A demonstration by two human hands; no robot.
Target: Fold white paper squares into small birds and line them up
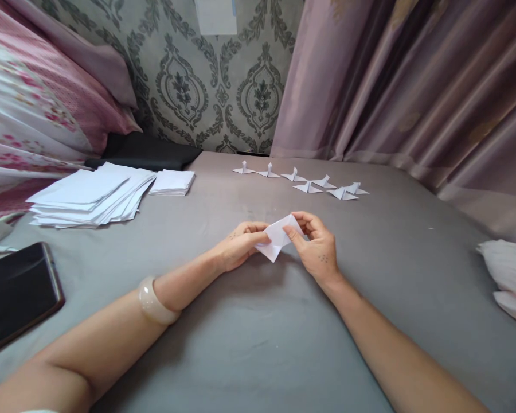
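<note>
A partly folded piece of white paper [278,236] is held between my two hands, a little above the grey surface. My left hand [242,244] pinches its left edge, thumb on the near face and the fingers mostly behind. On the other side, my right hand [316,244] grips the upper right corner between thumb and fingers. One point of the paper hangs downward. Beyond my hands stand several small folded paper birds [308,187], their flat wings spread on the surface.
On the left lie a large stack of white paper [86,198] and a smaller stack of paper squares [172,183]. A black phone [19,295] rests at the near left. White crumpled cloth [509,275] is at the right edge. Curtains [391,74] and a patterned wall [223,86] bound the back.
</note>
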